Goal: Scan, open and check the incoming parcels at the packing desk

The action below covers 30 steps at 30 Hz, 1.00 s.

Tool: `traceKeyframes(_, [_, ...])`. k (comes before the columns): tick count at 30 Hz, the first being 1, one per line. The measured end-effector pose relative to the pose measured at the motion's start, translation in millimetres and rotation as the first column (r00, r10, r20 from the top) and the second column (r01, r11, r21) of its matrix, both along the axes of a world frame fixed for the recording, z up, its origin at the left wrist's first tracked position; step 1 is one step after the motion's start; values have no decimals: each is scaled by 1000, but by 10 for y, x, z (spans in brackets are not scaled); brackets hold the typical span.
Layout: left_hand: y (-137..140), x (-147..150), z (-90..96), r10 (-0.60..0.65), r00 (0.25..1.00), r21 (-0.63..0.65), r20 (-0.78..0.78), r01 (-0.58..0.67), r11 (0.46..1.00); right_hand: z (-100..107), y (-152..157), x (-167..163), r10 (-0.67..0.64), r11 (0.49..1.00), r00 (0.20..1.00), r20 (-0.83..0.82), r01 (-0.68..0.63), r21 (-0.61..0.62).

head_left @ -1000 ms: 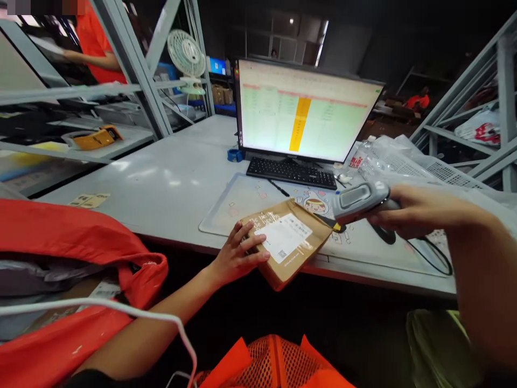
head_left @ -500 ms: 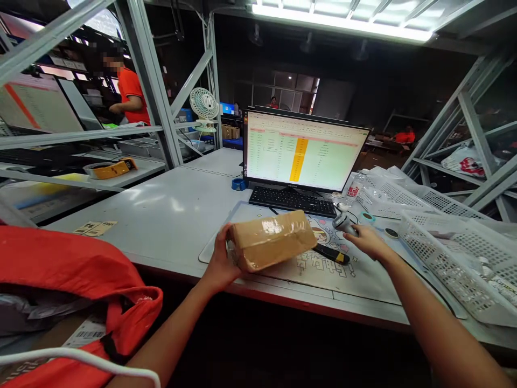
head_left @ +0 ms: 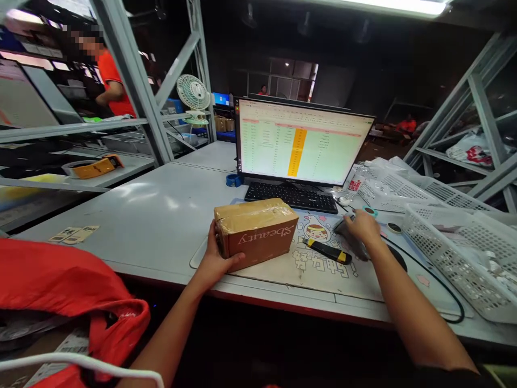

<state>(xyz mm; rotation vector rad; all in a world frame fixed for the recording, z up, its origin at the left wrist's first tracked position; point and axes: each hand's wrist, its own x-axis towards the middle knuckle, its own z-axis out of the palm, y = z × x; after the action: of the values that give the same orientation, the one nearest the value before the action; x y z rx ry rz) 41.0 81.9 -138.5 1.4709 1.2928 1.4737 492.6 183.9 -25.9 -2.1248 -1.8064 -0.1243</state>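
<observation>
A brown cardboard box (head_left: pixel 260 240) with clear tape on top and "Sbeauty" lettering on its front rests on a printed desk mat (head_left: pixel 301 280). My left hand (head_left: pixel 216 258) grips its left end, the thumb across the lower front. To the right, my right hand (head_left: pixel 363 226) is closed around a grey handheld barcode scanner (head_left: pixel 353 240), which is blurred and partly covered by the fingers. Between box and scanner lies a black and yellow utility knife (head_left: pixel 328 251) on the mat.
Behind stand a keyboard (head_left: pixel 291 198) and a monitor (head_left: pixel 302 140). White plastic baskets (head_left: pixel 448 258) line the right side, and a black cable curves before them. A red bag (head_left: pixel 60 269) is at the left front. Blue tape (head_left: pixel 233 180) sits by the keyboard.
The box has been turned and lowered, so its lettered side now faces me. My right hand has drawn the scanner slightly nearer and tilted it. The utility knife is now fully uncovered.
</observation>
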Motion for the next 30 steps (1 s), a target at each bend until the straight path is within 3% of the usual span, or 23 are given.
traceKeyframes(3, [37,-38,-12,2,1000,-30,-22,-3,1000,-19,318,-84,43,996,999,30,-40,-75])
traceKeyframes(8, [29,-20,9,53,998,-21,-15,-54,998,-218,759,-311,143,963,988,55,-126,-237])
traceKeyframes(19, [-3,-9,21,34,999,-30,-7,-34,999,-328,981,-537,166,944,982,86,-133,-301])
traceKeyframes(24, [-4,-6,19,24,1000,-40,5,-24,999,-188,925,-738,179,937,984,-14,-175,-304])
traceKeyframes(30, [-4,-36,46,-20,999,-13,40,21,1000,173,329,-834,344,929,925,-159,-360,-81])
